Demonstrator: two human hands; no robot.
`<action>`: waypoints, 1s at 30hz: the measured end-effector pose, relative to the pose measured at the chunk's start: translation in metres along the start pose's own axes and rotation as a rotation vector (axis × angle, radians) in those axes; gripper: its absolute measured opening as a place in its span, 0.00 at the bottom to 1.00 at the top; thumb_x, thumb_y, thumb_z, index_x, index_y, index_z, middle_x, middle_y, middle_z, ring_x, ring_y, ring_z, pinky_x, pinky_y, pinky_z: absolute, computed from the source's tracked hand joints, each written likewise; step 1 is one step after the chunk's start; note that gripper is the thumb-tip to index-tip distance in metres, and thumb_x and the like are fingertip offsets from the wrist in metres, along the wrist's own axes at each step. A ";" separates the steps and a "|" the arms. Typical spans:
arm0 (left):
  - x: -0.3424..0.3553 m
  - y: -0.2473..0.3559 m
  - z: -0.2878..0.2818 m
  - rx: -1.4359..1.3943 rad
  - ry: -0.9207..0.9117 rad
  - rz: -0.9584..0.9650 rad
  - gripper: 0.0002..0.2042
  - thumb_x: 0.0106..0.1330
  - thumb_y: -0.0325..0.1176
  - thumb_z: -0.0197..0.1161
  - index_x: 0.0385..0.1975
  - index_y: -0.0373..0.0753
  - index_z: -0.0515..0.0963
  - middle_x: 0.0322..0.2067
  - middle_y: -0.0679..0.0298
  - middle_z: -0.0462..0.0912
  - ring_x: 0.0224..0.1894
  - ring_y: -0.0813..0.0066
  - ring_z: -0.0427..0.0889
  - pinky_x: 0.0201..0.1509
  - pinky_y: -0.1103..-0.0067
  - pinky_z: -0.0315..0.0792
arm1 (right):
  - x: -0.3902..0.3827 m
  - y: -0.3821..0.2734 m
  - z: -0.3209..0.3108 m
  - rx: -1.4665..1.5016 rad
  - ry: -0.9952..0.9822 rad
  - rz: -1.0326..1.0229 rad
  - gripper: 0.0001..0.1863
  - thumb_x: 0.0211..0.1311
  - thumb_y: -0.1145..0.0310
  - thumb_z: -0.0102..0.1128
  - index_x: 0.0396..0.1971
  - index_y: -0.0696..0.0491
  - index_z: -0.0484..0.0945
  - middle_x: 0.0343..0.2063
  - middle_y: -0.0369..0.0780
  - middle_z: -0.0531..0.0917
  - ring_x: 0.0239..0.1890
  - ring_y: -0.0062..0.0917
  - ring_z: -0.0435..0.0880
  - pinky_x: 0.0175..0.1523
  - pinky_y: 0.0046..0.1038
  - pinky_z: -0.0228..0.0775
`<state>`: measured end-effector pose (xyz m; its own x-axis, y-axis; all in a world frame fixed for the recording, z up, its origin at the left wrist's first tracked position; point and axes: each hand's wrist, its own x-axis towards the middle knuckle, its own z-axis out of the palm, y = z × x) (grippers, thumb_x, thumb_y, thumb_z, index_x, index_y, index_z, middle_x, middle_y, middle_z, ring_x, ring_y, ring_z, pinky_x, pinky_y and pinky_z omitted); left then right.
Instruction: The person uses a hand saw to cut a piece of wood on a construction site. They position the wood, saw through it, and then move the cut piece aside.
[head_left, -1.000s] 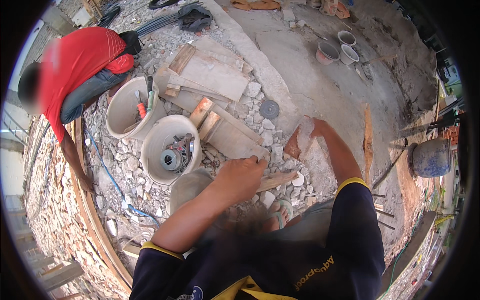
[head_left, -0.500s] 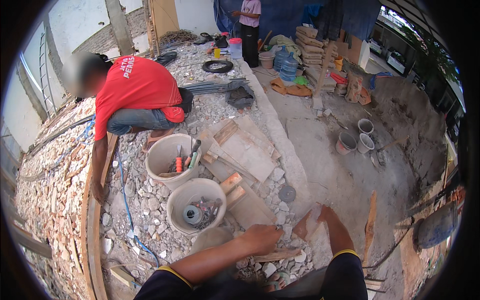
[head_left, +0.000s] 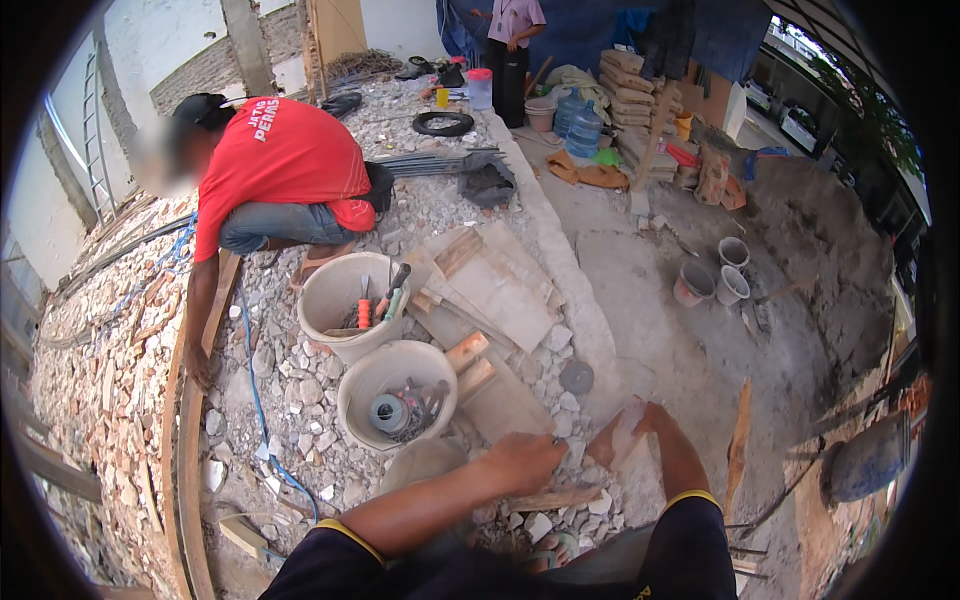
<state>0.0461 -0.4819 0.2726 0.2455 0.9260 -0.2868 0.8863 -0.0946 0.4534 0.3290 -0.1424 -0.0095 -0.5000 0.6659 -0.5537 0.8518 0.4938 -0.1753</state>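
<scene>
In the lower middle, my left hand (head_left: 530, 462) is closed in a fist above the rubble. A small dark tip shows at its fingers, but what it grips is too small to name. To its right, my right hand (head_left: 655, 418) has its fingers bent around the edge of a flat, whitish and reddish-brown piece (head_left: 618, 440), whose kind I cannot make out. A strip of wood (head_left: 556, 498) lies on the stones below my left hand. Beyond it stands a grey bucket (head_left: 350, 412) with a roll of wire (head_left: 389, 412) and small metal pieces inside.
Another bucket (head_left: 318, 322) holds tools with red and green handles. Boards (head_left: 500, 300) lie on the rubble behind it. At left, a person in a red shirt (head_left: 285, 160) crouches, reaching to long timbers (head_left: 192, 440). Three small buckets (head_left: 694, 284) stand on the right-hand floor.
The view has shifted slightly, so the surroundings sit a little further right. Both my hands keep nearly the same pose. The standing person at the back has changed arm position.
</scene>
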 end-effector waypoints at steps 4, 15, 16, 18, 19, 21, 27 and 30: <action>-0.006 0.004 -0.001 0.004 0.043 0.009 0.21 0.61 0.36 0.60 0.54 0.39 0.73 0.44 0.52 0.81 0.45 0.50 0.83 0.47 0.61 0.77 | 0.006 0.008 0.007 -0.076 -0.006 -0.038 0.62 0.26 0.56 0.83 0.70 0.46 0.59 0.57 0.46 0.78 0.59 0.37 0.78 0.63 0.32 0.69; -0.037 0.018 -0.058 -0.378 0.893 0.288 0.18 0.64 0.33 0.63 0.52 0.37 0.72 0.39 0.54 0.83 0.32 0.64 0.84 0.34 0.75 0.78 | -0.023 -0.023 -0.009 -0.162 -0.075 0.225 0.51 0.37 0.62 0.79 0.67 0.47 0.63 0.59 0.44 0.76 0.61 0.41 0.76 0.63 0.42 0.70; -0.045 0.018 -0.062 -0.400 1.025 0.356 0.18 0.65 0.37 0.64 0.51 0.37 0.71 0.39 0.56 0.83 0.31 0.67 0.83 0.34 0.78 0.77 | -0.024 -0.027 -0.011 -0.148 -0.111 0.219 0.51 0.38 0.62 0.79 0.67 0.49 0.62 0.60 0.44 0.75 0.62 0.40 0.75 0.64 0.43 0.69; -0.060 0.020 -0.067 -0.572 1.206 0.523 0.20 0.67 0.44 0.63 0.51 0.41 0.68 0.38 0.59 0.81 0.30 0.72 0.80 0.31 0.80 0.75 | -0.026 -0.033 -0.016 -0.084 -0.073 0.311 0.48 0.38 0.63 0.79 0.64 0.52 0.65 0.58 0.47 0.77 0.60 0.40 0.76 0.62 0.43 0.72; -0.070 0.025 -0.066 -0.714 1.265 0.627 0.20 0.68 0.48 0.62 0.52 0.45 0.66 0.39 0.59 0.81 0.30 0.74 0.78 0.30 0.80 0.73 | -0.027 -0.035 -0.018 -0.093 -0.041 0.312 0.45 0.38 0.63 0.79 0.62 0.53 0.68 0.56 0.48 0.78 0.59 0.41 0.77 0.61 0.42 0.73; -0.086 0.039 -0.066 -0.774 1.348 0.865 0.22 0.68 0.53 0.59 0.56 0.50 0.65 0.36 0.61 0.78 0.28 0.76 0.75 0.28 0.81 0.69 | -0.029 -0.038 -0.020 -0.086 -0.037 0.293 0.41 0.38 0.64 0.79 0.58 0.54 0.73 0.54 0.49 0.80 0.57 0.41 0.79 0.59 0.41 0.75; -0.123 0.087 -0.080 -0.805 1.380 0.844 0.14 0.69 0.46 0.52 0.46 0.46 0.71 0.31 0.61 0.75 0.28 0.72 0.72 0.33 0.74 0.65 | -0.029 -0.036 -0.020 -0.129 -0.065 0.215 0.38 0.37 0.65 0.78 0.55 0.55 0.77 0.51 0.49 0.82 0.55 0.41 0.81 0.58 0.39 0.76; -0.125 0.103 -0.081 -0.876 1.318 0.766 0.11 0.71 0.32 0.46 0.35 0.35 0.77 0.28 0.57 0.75 0.31 0.66 0.72 0.36 0.67 0.66 | -0.025 -0.031 -0.018 -0.131 -0.057 0.158 0.39 0.36 0.65 0.78 0.57 0.53 0.75 0.50 0.48 0.83 0.54 0.41 0.81 0.58 0.38 0.76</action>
<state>0.0750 -0.5777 0.4238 -0.3772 0.4645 0.8012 0.1720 -0.8149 0.5535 0.3124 -0.1645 0.0243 -0.3487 0.7100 -0.6118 0.8896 0.4563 0.0224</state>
